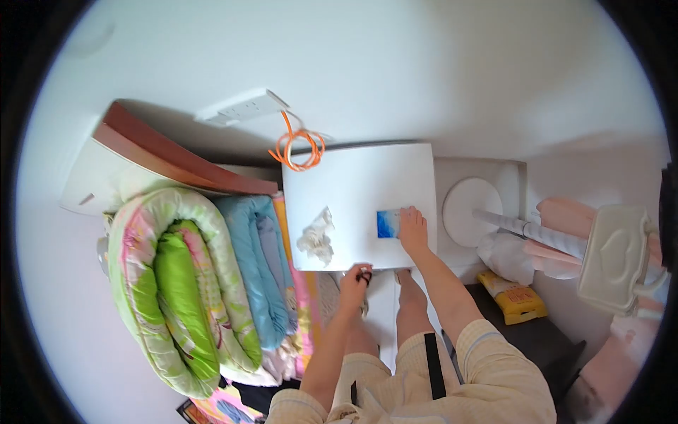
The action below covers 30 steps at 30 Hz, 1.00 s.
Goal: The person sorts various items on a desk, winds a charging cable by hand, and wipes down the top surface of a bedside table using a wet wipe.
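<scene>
My right hand (413, 232) lies over the right end of a small blue-and-white flat packet (388, 224) on the white tabletop (353, 180). Its fingers are stretched out and touch the packet; my palm hides part of it. At the table's front edge is my left hand (353, 283), fingers curled around a small dark thing (364, 275) too small to name. A crumpled white tissue (316, 237) rests on the left part of the tabletop, apart from both hands.
A coiled orange cable (299, 150) hangs from a white power strip (244, 107) over the table's back-left corner. Folded quilts (191, 283) are stacked at left. On the right stand a round white base with a pole (472, 210), a yellow pack (513, 298) and a white plastic container (613, 260).
</scene>
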Tool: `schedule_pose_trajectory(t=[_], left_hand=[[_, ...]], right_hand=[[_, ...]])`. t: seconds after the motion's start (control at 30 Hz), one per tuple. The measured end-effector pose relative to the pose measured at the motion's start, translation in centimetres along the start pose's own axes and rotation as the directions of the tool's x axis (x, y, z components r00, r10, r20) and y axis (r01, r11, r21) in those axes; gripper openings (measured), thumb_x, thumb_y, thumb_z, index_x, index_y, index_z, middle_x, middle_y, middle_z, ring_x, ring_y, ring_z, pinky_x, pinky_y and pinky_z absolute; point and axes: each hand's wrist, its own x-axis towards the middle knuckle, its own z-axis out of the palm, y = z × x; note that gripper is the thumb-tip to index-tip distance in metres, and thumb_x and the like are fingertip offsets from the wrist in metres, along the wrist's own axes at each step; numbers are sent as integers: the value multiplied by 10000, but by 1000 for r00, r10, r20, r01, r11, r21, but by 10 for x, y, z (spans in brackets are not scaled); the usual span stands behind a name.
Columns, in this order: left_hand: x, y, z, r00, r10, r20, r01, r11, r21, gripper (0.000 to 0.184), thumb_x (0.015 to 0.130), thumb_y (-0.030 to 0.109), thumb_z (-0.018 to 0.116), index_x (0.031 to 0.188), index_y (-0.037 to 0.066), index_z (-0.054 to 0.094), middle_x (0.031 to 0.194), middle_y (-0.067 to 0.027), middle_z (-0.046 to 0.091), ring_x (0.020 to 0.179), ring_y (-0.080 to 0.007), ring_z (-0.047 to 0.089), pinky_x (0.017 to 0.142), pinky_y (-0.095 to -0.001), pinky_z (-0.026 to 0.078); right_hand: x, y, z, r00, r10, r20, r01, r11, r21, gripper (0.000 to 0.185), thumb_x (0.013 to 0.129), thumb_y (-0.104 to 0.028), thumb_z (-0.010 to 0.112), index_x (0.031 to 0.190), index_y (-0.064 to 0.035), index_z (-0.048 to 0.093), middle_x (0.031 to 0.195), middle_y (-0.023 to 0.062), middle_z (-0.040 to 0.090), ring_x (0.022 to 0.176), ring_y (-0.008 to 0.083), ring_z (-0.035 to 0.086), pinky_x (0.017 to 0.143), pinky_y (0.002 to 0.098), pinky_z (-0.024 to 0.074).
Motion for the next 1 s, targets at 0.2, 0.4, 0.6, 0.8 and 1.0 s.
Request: schedule_pose_trajectory(t=[0.2,0.4,0.6,0.8,1.0], left_hand=[[-39,-45,-32,993,34,111,-26,997,-78,226,739,-46,471,929,25,570,815,-66,603,755,-109,549,656,-202,417],[-78,-89,-76,978,57,202,12,945,-326,166,807,-7,433,923,25,548,702,17,483,606,-65,410,546,-188,356],[-67,-21,-104,873,200,444,-49,943,-328,160,801,15,452,908,-4,569,675,4,487,614,-58,406,565,-175,328],[-139,81,-44,739,131,661,-119,991,-63,240,789,64,534,1026,28,539,654,26,487,565,-45,374,531,-173,312],[-209,93,28,332,67,941,-244,970,16,153,794,179,578,786,27,565,579,54,419,492,-46,327,447,-214,265]], right_hand=[[29,3,9,945,106,310,-135,988,73,541,589,-114,689,1068,-84,438,1022,157,465,925,308,475,735,373,420],[-34,-18,-14,869,402,289,-495,685,535,236,684,-131,619,887,-40,538,694,79,542,594,194,526,529,282,436],[-157,-72,-136,702,552,450,-648,233,725,167,708,-133,581,853,-52,567,701,23,551,540,102,488,446,236,398],[-279,-106,-251,589,696,411,-512,-72,856,207,740,-156,565,926,-66,568,749,8,567,622,90,504,502,234,414],[-402,-120,-300,506,821,263,-251,-151,956,192,798,-188,525,952,-82,568,800,-8,574,700,77,508,551,219,417]])
